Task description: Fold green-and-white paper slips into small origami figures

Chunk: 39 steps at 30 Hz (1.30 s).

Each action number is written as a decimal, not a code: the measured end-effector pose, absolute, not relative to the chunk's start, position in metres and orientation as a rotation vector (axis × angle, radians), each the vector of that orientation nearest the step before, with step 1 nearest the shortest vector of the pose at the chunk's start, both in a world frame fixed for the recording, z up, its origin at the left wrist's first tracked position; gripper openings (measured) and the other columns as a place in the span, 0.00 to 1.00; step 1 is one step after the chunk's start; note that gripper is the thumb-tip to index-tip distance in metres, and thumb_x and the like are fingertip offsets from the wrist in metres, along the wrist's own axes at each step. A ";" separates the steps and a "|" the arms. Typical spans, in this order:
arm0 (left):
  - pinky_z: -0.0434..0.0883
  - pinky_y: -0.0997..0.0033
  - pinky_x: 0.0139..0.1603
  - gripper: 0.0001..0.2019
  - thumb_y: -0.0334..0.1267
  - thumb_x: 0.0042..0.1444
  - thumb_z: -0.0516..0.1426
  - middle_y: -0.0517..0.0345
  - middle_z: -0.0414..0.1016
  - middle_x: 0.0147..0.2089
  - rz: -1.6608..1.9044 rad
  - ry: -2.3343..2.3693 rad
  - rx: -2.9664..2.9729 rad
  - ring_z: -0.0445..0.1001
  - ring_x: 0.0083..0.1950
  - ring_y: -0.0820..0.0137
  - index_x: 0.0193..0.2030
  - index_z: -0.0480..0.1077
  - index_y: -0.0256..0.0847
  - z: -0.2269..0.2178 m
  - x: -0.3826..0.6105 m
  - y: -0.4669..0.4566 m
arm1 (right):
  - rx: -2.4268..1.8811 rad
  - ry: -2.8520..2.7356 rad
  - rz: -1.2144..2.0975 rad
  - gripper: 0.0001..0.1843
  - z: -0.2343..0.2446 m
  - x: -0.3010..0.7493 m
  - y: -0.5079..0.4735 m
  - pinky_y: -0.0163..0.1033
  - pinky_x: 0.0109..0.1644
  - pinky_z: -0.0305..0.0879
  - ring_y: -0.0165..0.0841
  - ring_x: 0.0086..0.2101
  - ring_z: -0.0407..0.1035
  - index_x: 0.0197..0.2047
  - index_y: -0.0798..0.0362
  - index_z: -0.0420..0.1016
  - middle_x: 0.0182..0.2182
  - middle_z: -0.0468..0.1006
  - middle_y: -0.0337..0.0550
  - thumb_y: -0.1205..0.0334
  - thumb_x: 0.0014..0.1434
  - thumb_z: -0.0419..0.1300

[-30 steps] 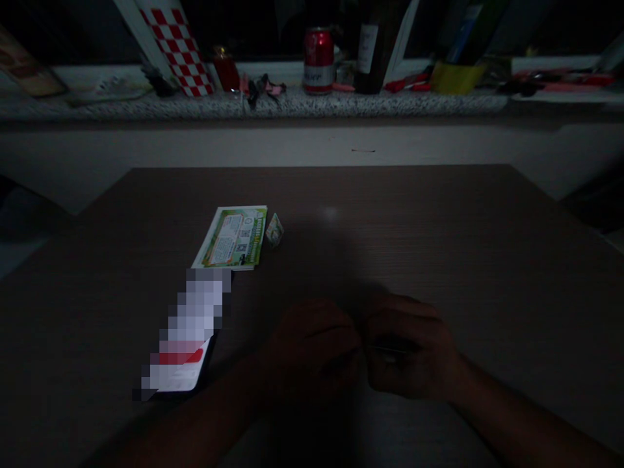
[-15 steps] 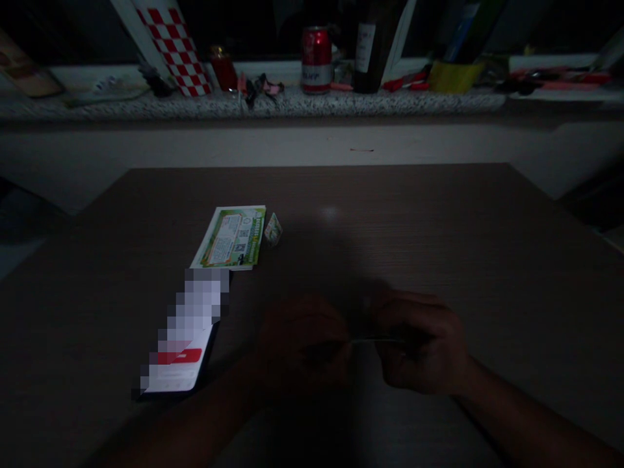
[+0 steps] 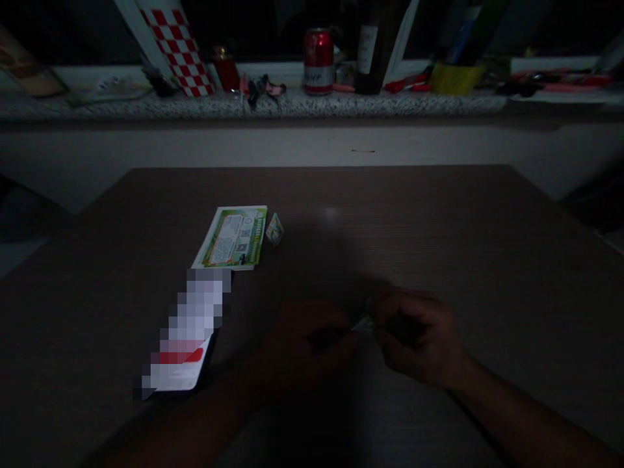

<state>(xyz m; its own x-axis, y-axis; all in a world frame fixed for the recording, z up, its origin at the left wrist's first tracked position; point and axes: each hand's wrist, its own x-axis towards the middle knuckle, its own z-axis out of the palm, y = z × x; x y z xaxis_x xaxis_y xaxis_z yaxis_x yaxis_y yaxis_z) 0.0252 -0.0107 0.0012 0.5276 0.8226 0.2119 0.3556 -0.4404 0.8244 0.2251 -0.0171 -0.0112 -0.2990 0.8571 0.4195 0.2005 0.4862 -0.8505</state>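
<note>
Hands closer together now: left hand and right hand both pinch the pale scrap, lifted slightly. It is too dark to identify.

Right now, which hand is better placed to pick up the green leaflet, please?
Probably the left hand: it lies nearer the green leaflet than the right hand; both pinch a paper scrap.

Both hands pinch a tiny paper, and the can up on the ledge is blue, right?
Not quite. The head view shows the can on the ledge is red, not blue. The left hand and right hand do pinch a tiny paper between them.
</note>
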 end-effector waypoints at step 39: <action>0.65 0.78 0.29 0.09 0.37 0.56 0.59 0.61 0.72 0.25 0.895 0.949 1.523 0.68 0.27 0.75 0.28 0.72 0.36 0.000 0.028 -0.008 | -0.798 -1.925 0.967 0.06 -0.014 0.219 -0.017 0.32 0.25 0.55 0.25 0.21 0.61 0.29 0.54 0.71 0.22 0.68 0.34 0.73 0.54 0.59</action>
